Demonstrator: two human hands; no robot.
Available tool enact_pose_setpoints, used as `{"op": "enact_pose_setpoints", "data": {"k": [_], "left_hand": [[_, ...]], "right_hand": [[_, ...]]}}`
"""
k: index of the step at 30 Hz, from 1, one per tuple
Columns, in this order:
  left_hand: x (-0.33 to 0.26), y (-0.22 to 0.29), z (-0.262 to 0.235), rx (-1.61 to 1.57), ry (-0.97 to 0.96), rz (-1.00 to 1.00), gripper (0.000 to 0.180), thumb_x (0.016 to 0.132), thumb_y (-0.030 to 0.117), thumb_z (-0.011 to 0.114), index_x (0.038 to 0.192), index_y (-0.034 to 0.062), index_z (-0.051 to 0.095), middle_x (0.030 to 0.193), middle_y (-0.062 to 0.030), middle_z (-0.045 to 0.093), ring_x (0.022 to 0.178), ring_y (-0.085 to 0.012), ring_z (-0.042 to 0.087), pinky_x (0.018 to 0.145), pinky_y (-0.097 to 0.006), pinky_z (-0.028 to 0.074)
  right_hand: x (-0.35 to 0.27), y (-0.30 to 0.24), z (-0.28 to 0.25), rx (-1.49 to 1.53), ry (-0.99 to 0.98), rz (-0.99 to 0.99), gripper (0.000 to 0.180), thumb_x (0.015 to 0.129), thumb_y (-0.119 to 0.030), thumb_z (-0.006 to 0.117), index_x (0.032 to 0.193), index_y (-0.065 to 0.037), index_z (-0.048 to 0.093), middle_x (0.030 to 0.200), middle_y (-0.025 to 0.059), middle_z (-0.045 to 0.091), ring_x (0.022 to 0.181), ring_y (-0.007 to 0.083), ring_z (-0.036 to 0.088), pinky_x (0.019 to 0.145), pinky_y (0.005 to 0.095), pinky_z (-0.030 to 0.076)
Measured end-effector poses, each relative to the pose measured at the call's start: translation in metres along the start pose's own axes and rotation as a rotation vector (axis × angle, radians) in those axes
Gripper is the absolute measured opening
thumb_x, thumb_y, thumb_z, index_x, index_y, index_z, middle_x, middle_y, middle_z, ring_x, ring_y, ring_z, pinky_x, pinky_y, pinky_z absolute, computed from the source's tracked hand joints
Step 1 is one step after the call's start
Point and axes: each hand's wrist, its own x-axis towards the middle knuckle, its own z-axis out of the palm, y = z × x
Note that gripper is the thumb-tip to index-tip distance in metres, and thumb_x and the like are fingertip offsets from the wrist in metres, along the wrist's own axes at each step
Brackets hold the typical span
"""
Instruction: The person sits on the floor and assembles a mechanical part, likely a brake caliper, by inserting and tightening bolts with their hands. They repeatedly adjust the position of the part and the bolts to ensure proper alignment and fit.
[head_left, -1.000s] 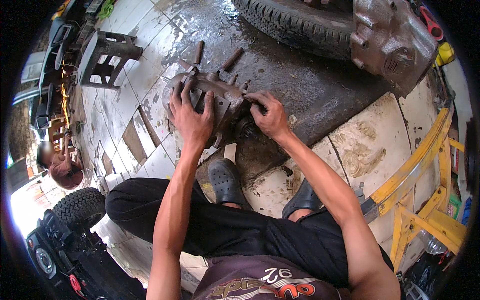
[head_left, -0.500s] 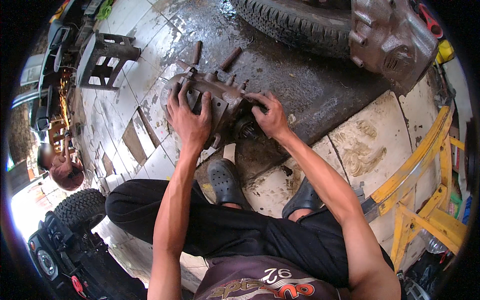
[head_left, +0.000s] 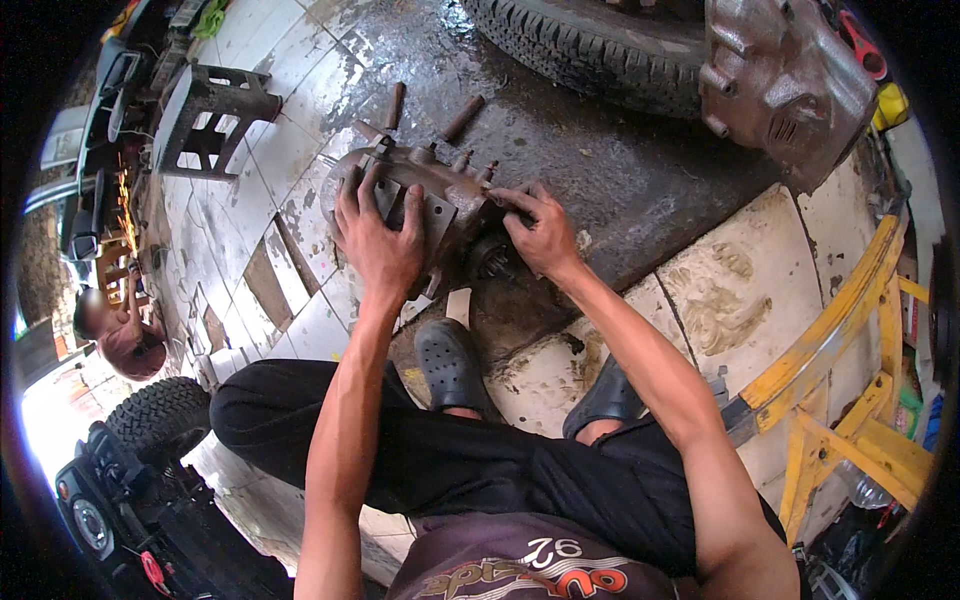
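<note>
A grimy metal gearbox housing (head_left: 458, 185) lies on the floor in front of me, with studs along its top and a toothed gear (head_left: 492, 258) at its near right end. My left hand (head_left: 380, 235) grips the housing from above, its fingers curled over the left part and the thumb apart, beside a flat metal plate (head_left: 438, 212). At the right end, my right hand (head_left: 540, 230) has its fingers pinched together against the rim. Whatever is between those fingertips is too small to make out.
Two rusty metal rods (head_left: 462, 118) lie beyond the housing. A big tyre (head_left: 590, 60) and another metal casing (head_left: 785, 85) stand at the far right. A yellow metal frame (head_left: 825, 320) is on my right, a dark plastic stool (head_left: 215, 120) far left. Sparks fly near a seated person (head_left: 125, 335).
Both hands keep their places on the housing. The right fingers have shifted only very slightly at its rim.
</note>
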Motion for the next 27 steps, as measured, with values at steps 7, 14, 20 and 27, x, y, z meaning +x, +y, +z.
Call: {"op": "enact_pose_setpoints", "data": {"k": [7, 14, 20, 27], "left_hand": [[0.0, 0.0, -0.002, -0.024, -0.009, -0.006, 0.061, 0.091, 0.047, 0.068, 0.14, 0.0127, 0.055, 0.146, -0.0189, 0.046, 0.139, -0.0381, 0.038, 0.117, -0.049, 0.026], [0.0, 0.0, 0.0, -0.019, 0.003, -0.007, 0.061, 0.09, 0.047, 0.069, 0.139, 0.0123, 0.055, 0.146, -0.0189, 0.046, 0.139, -0.0384, 0.038, 0.117, -0.05, 0.025], [0.001, 0.003, 0.002, -0.045, 0.008, -0.016, 0.06, 0.09, 0.047, 0.068, 0.138, 0.013, 0.056, 0.145, -0.0197, 0.047, 0.14, -0.0389, 0.038, 0.117, -0.051, 0.023], [-0.001, 0.001, 0.001, 0.018, 0.011, -0.006, 0.062, 0.09, 0.048, 0.068, 0.139, 0.0115, 0.054, 0.146, -0.0192, 0.046, 0.14, -0.038, 0.038, 0.116, -0.05, 0.026]], "right_hand": [[-0.008, -0.004, 0.009, -0.019, 0.049, -0.09, 0.038, 0.084, -0.007, 0.059, 0.121, -0.01, 0.067, 0.103, 0.0198, 0.061, 0.101, 0.0405, 0.059, 0.09, 0.0439, 0.048], [-0.004, -0.008, 0.009, 0.013, 0.027, -0.092, 0.039, 0.081, 0.0, 0.058, 0.117, -0.008, 0.069, 0.106, 0.0187, 0.062, 0.103, 0.0378, 0.061, 0.092, 0.042, 0.049], [-0.006, 0.006, 0.009, 0.005, 0.089, -0.105, 0.038, 0.081, 0.001, 0.057, 0.116, -0.005, 0.069, 0.109, 0.0175, 0.064, 0.106, 0.0357, 0.062, 0.094, 0.0405, 0.049], [-0.005, -0.004, 0.007, -0.079, 0.11, -0.155, 0.036, 0.081, -0.003, 0.059, 0.115, -0.004, 0.07, 0.112, 0.0168, 0.067, 0.108, 0.0362, 0.062, 0.097, 0.0416, 0.048]]}}
